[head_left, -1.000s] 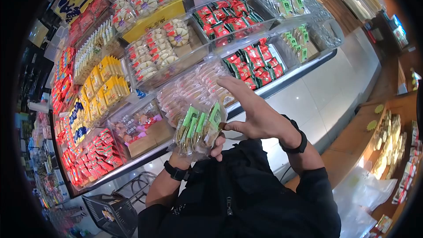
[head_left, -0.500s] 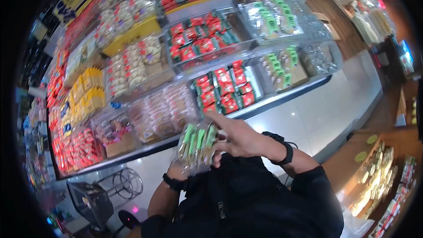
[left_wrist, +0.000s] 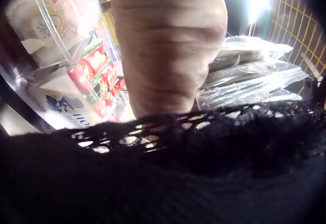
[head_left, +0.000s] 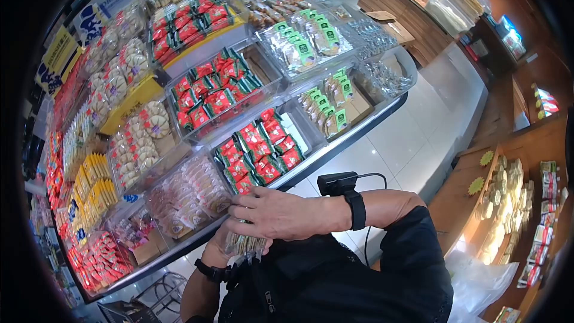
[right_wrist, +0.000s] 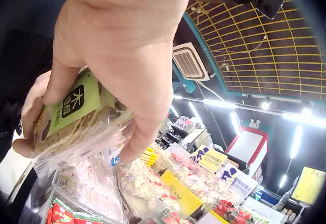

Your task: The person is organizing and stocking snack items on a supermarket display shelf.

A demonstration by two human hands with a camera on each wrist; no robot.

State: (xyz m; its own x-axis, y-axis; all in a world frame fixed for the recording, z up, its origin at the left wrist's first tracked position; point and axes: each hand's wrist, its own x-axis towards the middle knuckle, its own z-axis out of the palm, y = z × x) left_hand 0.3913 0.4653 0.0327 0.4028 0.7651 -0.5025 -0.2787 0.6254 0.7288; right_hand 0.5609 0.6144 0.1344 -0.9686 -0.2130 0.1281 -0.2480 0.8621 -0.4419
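Note:
A bundle of clear packets (head_left: 245, 244) with green labels is held between both hands, close to the dark clothing. The left hand (head_left: 216, 248) grips it from the left and below, mostly covered by the other hand. Over its top lies the right hand (head_left: 276, 212), fingers curled round the packets (right_wrist: 76, 114) in the right wrist view. That view shows a green label and round flat biscuits between the right hand (right_wrist: 119, 56) and the left fingers (right_wrist: 31, 112). In the left wrist view, the left hand (left_wrist: 168, 46) is beside stacked packets (left_wrist: 249, 76).
A tiered display holds bins of red packets (head_left: 254, 146), green-labelled packets (head_left: 329, 104), pale biscuits (head_left: 140, 143) and yellow packets (head_left: 92, 185). A black basket (head_left: 128, 312) stands at lower left. Wooden shelving (head_left: 454, 203) is at the right, with tiled floor (head_left: 412, 134) between.
The right hand has moved from beside the packets to over them, now gripping them. Both hands and the packets sit lower and further left, and the head view has shifted toward the display's right end.

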